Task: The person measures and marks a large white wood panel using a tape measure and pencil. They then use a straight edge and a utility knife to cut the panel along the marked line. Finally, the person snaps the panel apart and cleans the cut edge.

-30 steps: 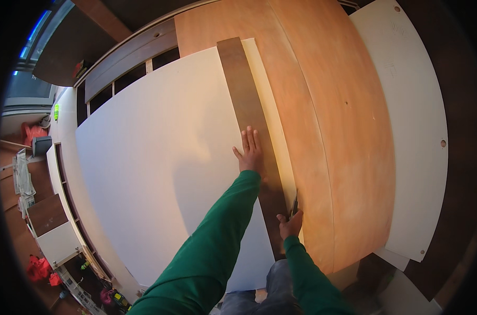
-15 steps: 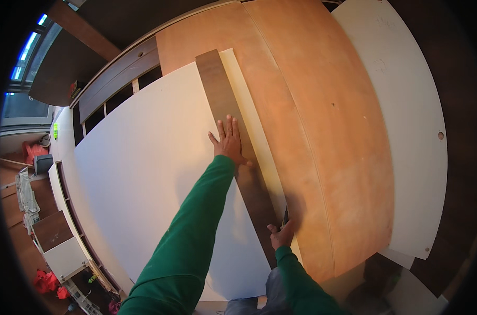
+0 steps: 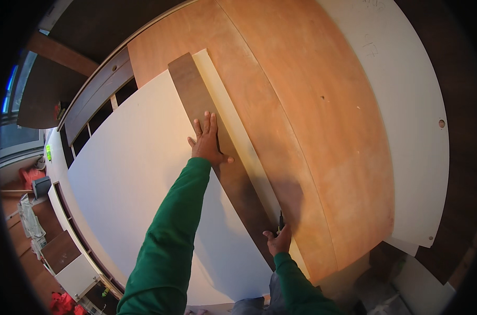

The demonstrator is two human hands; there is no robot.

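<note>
A long dark brown board (image 3: 194,89) lies lengthwise on a large white sheet (image 3: 128,157), near the sheet's right side. My left hand (image 3: 208,143) presses flat on the board with its fingers spread. Lower down, my right hand (image 3: 279,240) is closed on a slim dark tool, which looks like a utility knife (image 3: 280,219). The knife is at the board's right edge, over the pale strip of sheet (image 3: 233,118) that shows beyond the board. Its tip is too small to make out.
Orange-brown plywood (image 3: 301,105) extends under and to the right of the sheet. Farther right is a white panel (image 3: 406,94) with holes. A dark slatted frame (image 3: 99,94) runs along the far left. Bags and cut pieces lie on the brown floor (image 3: 31,257) at left.
The view has shifted, so the board and sheet appear farther left at the top. Both hands keep nearly the same places on the board, the right still gripping the knife.
</note>
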